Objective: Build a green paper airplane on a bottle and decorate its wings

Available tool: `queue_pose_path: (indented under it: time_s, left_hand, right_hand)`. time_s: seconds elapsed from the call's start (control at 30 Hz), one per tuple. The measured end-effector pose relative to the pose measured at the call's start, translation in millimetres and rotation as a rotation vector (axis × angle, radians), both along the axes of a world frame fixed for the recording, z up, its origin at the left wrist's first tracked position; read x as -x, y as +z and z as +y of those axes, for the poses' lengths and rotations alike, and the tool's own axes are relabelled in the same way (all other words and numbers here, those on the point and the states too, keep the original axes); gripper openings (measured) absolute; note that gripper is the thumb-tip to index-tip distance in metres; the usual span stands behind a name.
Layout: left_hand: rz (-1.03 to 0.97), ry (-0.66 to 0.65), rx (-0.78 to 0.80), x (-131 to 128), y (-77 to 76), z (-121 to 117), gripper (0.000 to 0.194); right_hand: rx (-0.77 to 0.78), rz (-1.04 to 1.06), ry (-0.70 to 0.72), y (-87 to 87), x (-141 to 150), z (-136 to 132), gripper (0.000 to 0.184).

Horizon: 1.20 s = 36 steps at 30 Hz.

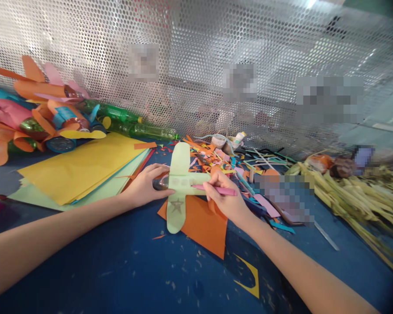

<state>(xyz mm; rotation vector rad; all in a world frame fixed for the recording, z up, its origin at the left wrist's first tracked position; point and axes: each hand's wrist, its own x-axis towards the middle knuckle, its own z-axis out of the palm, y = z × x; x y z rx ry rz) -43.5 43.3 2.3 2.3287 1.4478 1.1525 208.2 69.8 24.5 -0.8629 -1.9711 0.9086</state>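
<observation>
A pale green paper airplane [179, 162], wrapped around what looks like a small bottle, lies between my hands with its wings spread. A dark star is drawn on the nearer wing, and faint marks run along the body. My left hand [144, 185] grips the bottle end [161, 183], thumb on the near side. In my right hand [227, 200] is a pink marker pen [226, 191], its tip at the paper body. My right fingers partly cover the airplane's tail, where an orange paper piece [212, 207] shows. An orange sheet [206, 229] lies beneath.
Yellow and green paper sheets [68, 168] are stacked at left, below finished paper airplanes [39, 89] and green bottles [121, 113]. Paper scraps [212, 155] pile up behind. Dried husks [350, 192] lie at right. A perforated metal screen [193, 56] bounds the blue table [124, 266].
</observation>
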Motion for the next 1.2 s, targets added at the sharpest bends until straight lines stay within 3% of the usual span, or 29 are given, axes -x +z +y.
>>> queue_pose_path:
  time_s: [0.4,0.7,0.93,1.03,1.2]
  left_hand:
    - [0.007,0.006,-0.001,0,0.3,0,0.053]
    - [0.015,-0.001,-0.003,1,1.3,0,0.05]
    - [0.008,-0.006,-0.016,0,1.4,0,0.05]
    - [0.0,-0.013,-0.01,0,1.0,0,0.05]
    - [0.003,-0.012,-0.014,0,0.5,0,0.05]
  right_hand:
    - [0.041,0.018,0.026,7.4,4,-6,0.021]
    - [0.008,0.021,0.042,2.3,2,-3,0.02]
    - [-0.104,0.213,-0.129,11.8,-1,-2,0.012]
    - [-0.186,0.18,-0.192,13.5,-2,-2,0.01]
    - [-0.104,0.143,-0.14,6.8,-1,-1,0.022]
